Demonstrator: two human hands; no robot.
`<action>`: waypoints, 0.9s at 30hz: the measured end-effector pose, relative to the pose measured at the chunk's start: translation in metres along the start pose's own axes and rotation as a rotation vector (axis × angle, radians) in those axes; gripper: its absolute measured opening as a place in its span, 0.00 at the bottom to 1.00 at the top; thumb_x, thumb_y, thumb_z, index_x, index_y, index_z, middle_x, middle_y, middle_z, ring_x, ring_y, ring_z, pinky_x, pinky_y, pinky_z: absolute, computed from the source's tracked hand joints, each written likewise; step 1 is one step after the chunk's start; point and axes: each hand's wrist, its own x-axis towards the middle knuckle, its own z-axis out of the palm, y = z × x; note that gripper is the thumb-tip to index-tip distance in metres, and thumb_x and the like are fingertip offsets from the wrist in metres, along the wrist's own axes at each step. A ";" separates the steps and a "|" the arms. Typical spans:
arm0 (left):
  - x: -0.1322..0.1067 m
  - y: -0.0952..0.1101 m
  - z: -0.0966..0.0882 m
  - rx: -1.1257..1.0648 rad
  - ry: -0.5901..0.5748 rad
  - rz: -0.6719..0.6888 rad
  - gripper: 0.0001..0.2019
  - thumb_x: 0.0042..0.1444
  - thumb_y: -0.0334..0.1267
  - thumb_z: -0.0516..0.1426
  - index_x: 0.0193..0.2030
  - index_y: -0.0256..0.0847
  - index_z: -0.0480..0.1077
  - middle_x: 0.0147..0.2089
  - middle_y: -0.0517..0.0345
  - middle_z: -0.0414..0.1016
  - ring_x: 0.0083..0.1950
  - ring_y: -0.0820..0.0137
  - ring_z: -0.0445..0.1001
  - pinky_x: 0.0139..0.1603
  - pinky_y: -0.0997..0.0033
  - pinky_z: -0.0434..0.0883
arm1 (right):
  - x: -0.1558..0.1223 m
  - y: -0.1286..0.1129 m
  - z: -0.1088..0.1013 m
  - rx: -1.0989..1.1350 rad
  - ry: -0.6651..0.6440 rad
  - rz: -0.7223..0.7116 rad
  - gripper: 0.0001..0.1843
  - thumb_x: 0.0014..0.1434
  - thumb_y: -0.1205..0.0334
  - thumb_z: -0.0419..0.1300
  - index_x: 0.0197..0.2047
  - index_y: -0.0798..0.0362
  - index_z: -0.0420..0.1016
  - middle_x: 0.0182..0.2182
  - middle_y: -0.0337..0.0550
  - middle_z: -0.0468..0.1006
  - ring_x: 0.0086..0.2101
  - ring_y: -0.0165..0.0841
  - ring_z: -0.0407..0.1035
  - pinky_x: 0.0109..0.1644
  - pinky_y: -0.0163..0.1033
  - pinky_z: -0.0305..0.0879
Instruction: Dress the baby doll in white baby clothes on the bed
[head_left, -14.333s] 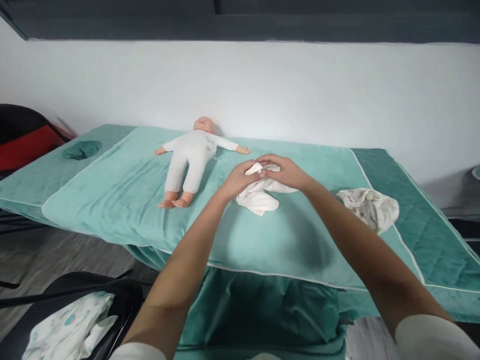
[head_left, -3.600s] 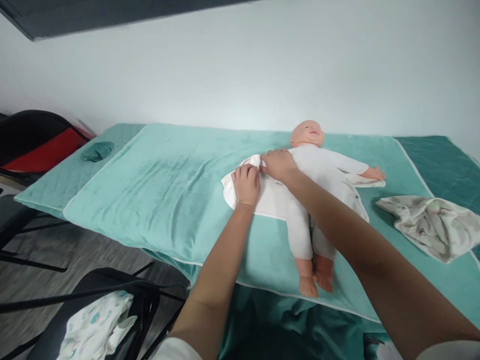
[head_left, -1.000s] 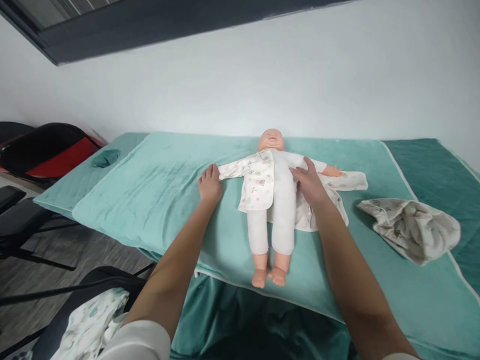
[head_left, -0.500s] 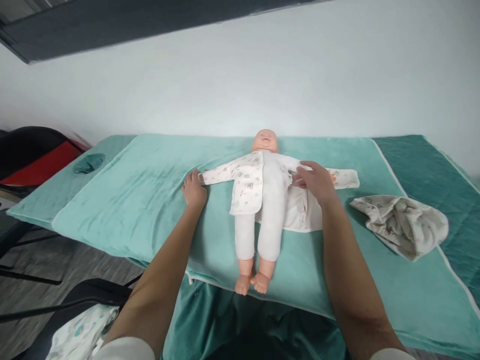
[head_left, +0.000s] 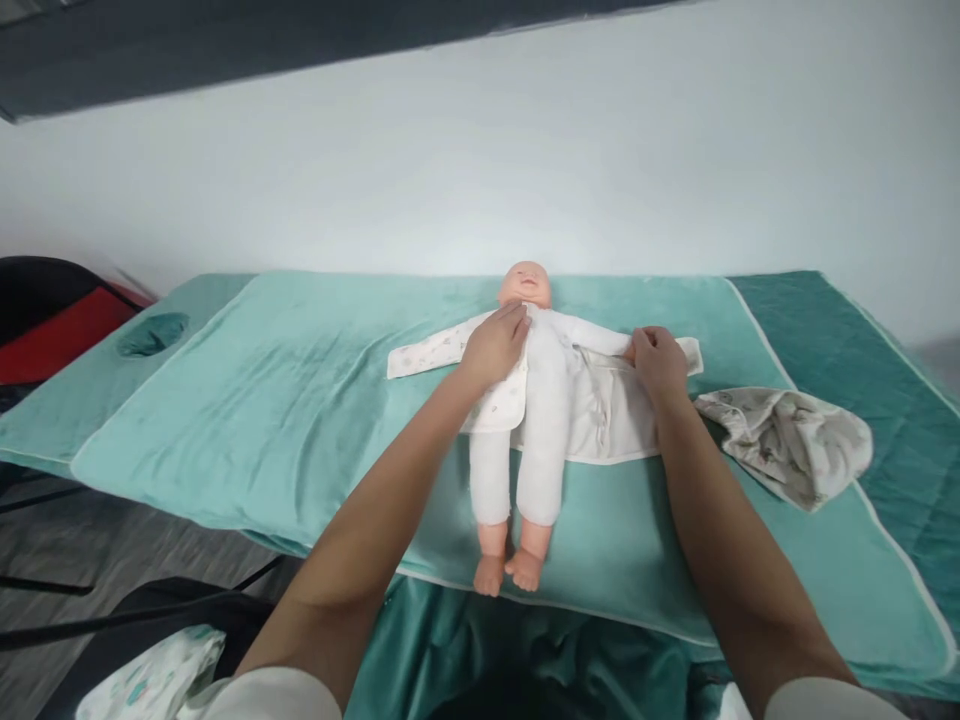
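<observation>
A baby doll (head_left: 544, 420) in a white bodysuit lies face up, head toward the wall and bare feet toward me. A white printed baby jacket (head_left: 429, 353) covers its arm and chest on the left. The jacket's other half is spread flat under and beside the doll on the right, its sleeve laid out. My left hand (head_left: 495, 345) is over the chest, fingers pressed together at the jacket's front edge near the neck. At the end of the doll's right-side arm, my right hand (head_left: 660, 362) is closed around the doll's hand, which it mostly hides.
A crumpled printed cloth garment (head_left: 795, 440) lies to the right on the green padded bed (head_left: 247, 430). The bed has a face hole (head_left: 152, 335) at its left end. A white wall stands behind. At lower left, a printed cloth (head_left: 154, 675) rests on a black chair.
My left hand has moved right, from the jacket's cuff to its front edge at the chest. My right hand has shifted right, from beside the doll's upper arm to its hand.
</observation>
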 end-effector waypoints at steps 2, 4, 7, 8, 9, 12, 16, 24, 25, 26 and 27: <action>0.005 0.007 -0.003 0.056 -0.027 0.002 0.20 0.72 0.39 0.44 0.59 0.36 0.73 0.67 0.44 0.73 0.71 0.60 0.68 0.71 0.60 0.66 | 0.003 0.004 -0.003 0.025 -0.024 -0.048 0.18 0.61 0.48 0.56 0.43 0.50 0.79 0.42 0.47 0.83 0.45 0.42 0.73 0.56 0.48 0.65; 0.009 0.019 -0.004 0.118 0.000 0.025 0.19 0.72 0.37 0.45 0.58 0.34 0.72 0.67 0.42 0.72 0.72 0.58 0.66 0.71 0.58 0.66 | 0.006 0.007 -0.006 0.119 -0.037 -0.049 0.16 0.59 0.49 0.57 0.41 0.49 0.79 0.40 0.44 0.83 0.43 0.40 0.74 0.54 0.47 0.67; 0.018 0.046 0.005 0.193 0.014 0.113 0.18 0.71 0.37 0.46 0.59 0.34 0.70 0.68 0.41 0.70 0.72 0.57 0.65 0.70 0.58 0.66 | 0.008 0.006 -0.005 0.294 -0.057 -0.016 0.16 0.58 0.48 0.59 0.42 0.49 0.78 0.39 0.42 0.83 0.40 0.38 0.75 0.49 0.45 0.70; 0.022 0.056 0.011 0.203 -0.039 0.144 0.17 0.71 0.37 0.47 0.59 0.34 0.70 0.66 0.42 0.72 0.70 0.57 0.68 0.68 0.58 0.67 | 0.008 0.005 -0.005 0.344 -0.072 -0.005 0.16 0.57 0.48 0.60 0.42 0.49 0.78 0.39 0.42 0.83 0.40 0.38 0.75 0.46 0.44 0.71; 0.027 0.065 0.018 0.211 -0.115 0.169 0.17 0.71 0.37 0.47 0.58 0.35 0.70 0.65 0.43 0.73 0.67 0.58 0.70 0.65 0.59 0.69 | 0.008 0.003 -0.005 0.388 -0.088 0.010 0.16 0.56 0.48 0.61 0.43 0.49 0.78 0.40 0.42 0.83 0.39 0.37 0.75 0.42 0.42 0.71; 0.043 0.087 0.043 0.285 -0.357 0.232 0.15 0.69 0.36 0.50 0.59 0.36 0.69 0.62 0.45 0.75 0.65 0.58 0.71 0.62 0.59 0.69 | 0.006 -0.003 -0.008 0.519 -0.119 0.069 0.17 0.54 0.49 0.64 0.44 0.49 0.78 0.42 0.42 0.83 0.38 0.36 0.75 0.34 0.38 0.70; 0.060 0.102 0.072 0.441 -0.466 0.243 0.17 0.67 0.30 0.51 0.60 0.35 0.69 0.59 0.44 0.76 0.63 0.56 0.73 0.66 0.52 0.64 | 0.007 -0.005 -0.021 0.813 -0.127 0.102 0.10 0.49 0.59 0.67 0.37 0.51 0.78 0.37 0.43 0.84 0.37 0.34 0.76 0.33 0.35 0.71; 0.086 0.090 0.076 0.498 -0.400 0.267 0.20 0.62 0.28 0.55 0.61 0.37 0.67 0.57 0.45 0.77 0.59 0.57 0.76 0.53 0.59 0.68 | 0.015 0.008 -0.036 0.828 -0.006 0.211 0.15 0.41 0.70 0.62 0.36 0.48 0.72 0.38 0.37 0.81 0.39 0.33 0.76 0.42 0.40 0.74; 0.086 0.087 0.073 0.505 -0.389 0.266 0.21 0.62 0.27 0.54 0.62 0.38 0.66 0.57 0.45 0.77 0.58 0.58 0.76 0.53 0.59 0.68 | 0.013 0.007 -0.034 0.730 -0.045 0.185 0.14 0.43 0.68 0.64 0.36 0.49 0.73 0.37 0.37 0.80 0.39 0.35 0.75 0.43 0.42 0.74; 0.086 0.086 0.070 0.512 -0.385 0.263 0.21 0.62 0.26 0.54 0.62 0.38 0.66 0.56 0.46 0.77 0.58 0.58 0.76 0.53 0.59 0.68 | 0.008 0.005 -0.032 0.606 -0.125 0.133 0.13 0.44 0.65 0.66 0.37 0.49 0.74 0.37 0.39 0.80 0.40 0.38 0.75 0.46 0.46 0.74; 0.085 0.084 0.066 0.518 -0.384 0.260 0.22 0.61 0.25 0.54 0.62 0.38 0.66 0.56 0.46 0.77 0.57 0.58 0.76 0.53 0.59 0.68 | 0.003 0.003 -0.030 0.454 -0.227 0.053 0.15 0.45 0.61 0.68 0.38 0.50 0.76 0.39 0.42 0.80 0.43 0.42 0.75 0.50 0.50 0.72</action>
